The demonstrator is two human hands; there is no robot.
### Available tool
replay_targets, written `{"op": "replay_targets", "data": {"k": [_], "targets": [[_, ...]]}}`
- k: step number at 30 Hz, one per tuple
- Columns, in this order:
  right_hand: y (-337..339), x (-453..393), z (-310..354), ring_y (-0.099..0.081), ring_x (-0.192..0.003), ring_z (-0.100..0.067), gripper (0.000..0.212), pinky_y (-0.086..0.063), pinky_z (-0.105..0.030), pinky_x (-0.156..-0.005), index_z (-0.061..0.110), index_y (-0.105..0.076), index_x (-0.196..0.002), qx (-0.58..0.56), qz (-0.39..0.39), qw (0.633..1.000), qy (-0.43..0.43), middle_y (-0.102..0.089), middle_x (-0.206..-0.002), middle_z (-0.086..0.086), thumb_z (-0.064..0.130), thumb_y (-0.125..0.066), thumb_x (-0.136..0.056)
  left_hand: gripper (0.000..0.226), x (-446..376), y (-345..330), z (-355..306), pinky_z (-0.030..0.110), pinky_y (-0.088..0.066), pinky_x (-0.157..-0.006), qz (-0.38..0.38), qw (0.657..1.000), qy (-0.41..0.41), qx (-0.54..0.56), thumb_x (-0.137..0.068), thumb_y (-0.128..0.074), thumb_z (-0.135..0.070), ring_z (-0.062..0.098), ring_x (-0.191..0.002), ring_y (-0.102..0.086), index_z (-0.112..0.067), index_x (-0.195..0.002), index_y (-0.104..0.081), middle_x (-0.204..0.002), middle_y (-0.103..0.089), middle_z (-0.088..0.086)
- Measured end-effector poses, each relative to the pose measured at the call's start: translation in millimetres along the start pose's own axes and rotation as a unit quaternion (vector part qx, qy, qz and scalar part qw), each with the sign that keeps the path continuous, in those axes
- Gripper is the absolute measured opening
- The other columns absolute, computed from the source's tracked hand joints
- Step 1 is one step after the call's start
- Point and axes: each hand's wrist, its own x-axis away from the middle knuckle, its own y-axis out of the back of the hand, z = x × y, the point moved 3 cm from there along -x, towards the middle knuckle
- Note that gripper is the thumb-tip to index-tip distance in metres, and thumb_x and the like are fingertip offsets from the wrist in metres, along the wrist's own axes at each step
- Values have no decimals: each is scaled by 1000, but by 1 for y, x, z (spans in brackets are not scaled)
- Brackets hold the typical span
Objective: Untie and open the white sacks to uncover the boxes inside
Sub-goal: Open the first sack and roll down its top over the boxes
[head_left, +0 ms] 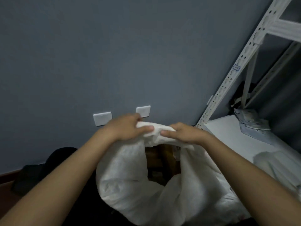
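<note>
A white woven sack [127, 181] stands in front of me against a grey-blue wall. Its mouth gapes, and brown cardboard boxes [158, 162] show in the dark opening. My left hand [125, 128] grips the far rim of the sack at the top, thumb pressed on the bunched fabric. My right hand [184, 133] grips the same bunched rim just to the right, thumb tip close to the left thumb. Both forearms reach in from the lower corners.
A white slotted metal shelf rack [231, 70] rises at the right, its low shelf [231, 132] carrying crumpled packets [250, 119]. Another white sack [276, 165] lies at the right. Two white wall plates [102, 118] sit behind the hands. Dark bags [40, 170] lie at the left.
</note>
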Motion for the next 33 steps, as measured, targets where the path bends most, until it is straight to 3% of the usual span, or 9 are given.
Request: {"op": "replay_targets", "data": {"k": [3,7,11,14,17,20,24,29,33], "targets": [[-2,-11,3,-55,-76,1,26,-41,-15,-70,21,-68,-97,-62,27,998,-10,-63,-84,11,44,-63,-88,46,-14,-10,-30,33,-43,-79,-38,991,-80,-103,-93,-39,-59,24,-104,-56,-21,-107,-60,-110,-62,3],[16,-12,-14,-48,-63,2,23,-37,-14,-60,12,-63,-84,5,-44,999,25,-55,-75,7,35,-67,-88,47,-25,11,6,27,-40,-75,25,994,26,99,-96,-39,-52,19,-95,-58,-12,-91,-65,-90,-61,0],[12,-20,-18,-50,-59,5,30,-37,-10,-58,14,-64,-77,-110,-24,994,-18,-56,-67,10,42,-64,-88,51,-44,-15,-21,32,-40,-75,-26,996,-56,-61,-92,-36,-62,24,-95,-57,-16,-97,-59,-99,-60,4],[28,-16,-27,-56,-72,6,24,-40,-8,-67,17,-69,-96,-70,-2,997,-30,-63,-80,12,38,-70,-84,33,-53,-15,-23,25,-38,-70,45,988,-57,140,-97,-43,-44,16,-85,-56,-21,-78,-56,-84,-60,-2],[38,-10,-48,-47,-58,2,28,-35,-13,-56,17,-58,-76,39,-48,997,-38,-51,-67,9,40,-59,-92,42,-54,7,-1,13,-34,-56,-3,964,12,265,-98,-45,-42,8,-64,-51,-23,-60,-50,-61,-52,-9],[24,-12,-55,-58,-69,-16,41,-42,-25,-67,11,-58,-74,13,-108,994,-26,-60,-71,-1,42,-46,-98,47,-61,-2,-11,29,-39,-66,-83,996,16,15,-93,-35,-62,19,-82,-55,-21,-77,-54,-83,-58,2],[28,-3,-57,-68,-89,-18,27,-51,-24,-79,11,-70,-99,-364,-129,921,-44,-72,-93,-4,31,-51,-97,47,-85,-34,-44,33,-38,-77,-67,986,-116,-101,-92,-40,-58,26,-113,-52,-17,-110,-54,-118,-58,6],[38,17,-99,-56,-77,-7,29,-45,-32,-73,25,-64,-96,60,-156,984,-57,-65,-88,4,45,-74,-78,36,-105,-20,-25,27,-36,-80,3,986,-90,142,-99,-44,-36,24,-105,-59,-10,-85,-63,-101,-67,10],[33,21,-106,-59,-77,-9,25,-45,-31,-74,15,-68,-96,-151,-196,967,-66,-68,-95,-14,37,-71,-84,70,-113,-20,-23,32,-43,-80,29,999,-45,7,-73,-35,-83,25,-98,-57,-18,-86,-58,-98,-60,5]]}}
